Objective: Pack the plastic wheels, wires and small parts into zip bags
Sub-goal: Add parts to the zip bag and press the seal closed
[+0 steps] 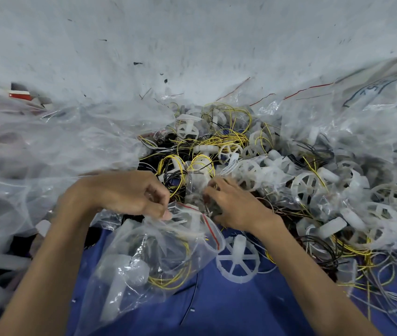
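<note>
My left hand (129, 192) pinches the open mouth of a clear zip bag (144, 258) with a red seal strip; the bag hangs toward me and holds a white plastic wheel and a coil of yellow wire. My right hand (233, 207) is just right of the bag's mouth, its curled fingers closed on a small bunch of dark parts and wires. A loose white spoked wheel (237, 260) lies on the blue cloth (216, 306) below my right hand. A heap of white wheels and yellow and black wires (216, 141) spreads ahead and to the right.
Crumpled clear plastic sheets and empty bags (35, 146) pile up on the left. Large clear bags with blue writing (374, 93) lie at the far right. A scuffed white wall (192, 44) rises behind the heap. More wheels and wires (362, 214) crowd the right side.
</note>
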Available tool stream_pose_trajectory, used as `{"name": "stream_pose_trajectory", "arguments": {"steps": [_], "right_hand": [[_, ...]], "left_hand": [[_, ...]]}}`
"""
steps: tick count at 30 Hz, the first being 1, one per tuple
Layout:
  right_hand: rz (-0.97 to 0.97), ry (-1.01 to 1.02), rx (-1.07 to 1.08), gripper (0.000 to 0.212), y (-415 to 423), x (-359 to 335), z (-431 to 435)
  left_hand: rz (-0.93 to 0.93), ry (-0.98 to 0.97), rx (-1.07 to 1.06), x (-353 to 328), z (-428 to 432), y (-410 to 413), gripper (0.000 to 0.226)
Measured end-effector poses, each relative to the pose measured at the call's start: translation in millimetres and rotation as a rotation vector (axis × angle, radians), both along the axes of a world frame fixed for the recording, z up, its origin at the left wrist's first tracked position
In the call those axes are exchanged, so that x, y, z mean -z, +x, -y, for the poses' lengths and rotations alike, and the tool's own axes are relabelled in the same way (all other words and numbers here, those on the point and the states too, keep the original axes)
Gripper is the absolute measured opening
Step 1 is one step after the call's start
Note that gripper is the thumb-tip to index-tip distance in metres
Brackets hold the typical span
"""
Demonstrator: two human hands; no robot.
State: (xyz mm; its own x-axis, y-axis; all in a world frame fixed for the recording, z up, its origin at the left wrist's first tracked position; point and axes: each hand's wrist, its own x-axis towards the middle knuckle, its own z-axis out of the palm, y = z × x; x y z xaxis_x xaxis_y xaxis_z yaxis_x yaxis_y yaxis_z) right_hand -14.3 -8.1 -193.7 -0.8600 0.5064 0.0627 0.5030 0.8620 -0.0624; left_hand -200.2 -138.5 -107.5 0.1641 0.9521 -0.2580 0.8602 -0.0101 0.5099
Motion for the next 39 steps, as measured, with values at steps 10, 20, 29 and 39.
{"name": "stream_pose_trajectory", "arguments": {"steps": [10, 20, 29, 39], "right_hand": [[-0.248, -0.140, 0.048, 0.032, 22, -23, -23], [-0.406, -0.601, 0.014, 0.073, 21, -62, 16], [-0.350, -0.601, -0.297, 0.033, 20, -75, 38], [-0.425, -0.543, -0.166, 0.033, 26, -68, 15]], "left_hand": [[0.323, 0.396, -0.015, 2, -10, 17, 0.029], [0.419, 0.847, -0.303, -6, -10, 30, 0.026], [0.436, 0.685, 0.015, -17, 1, 41, 0.027], [0.223, -0.009, 0.040, 17, -6, -8, 0.020]]}}
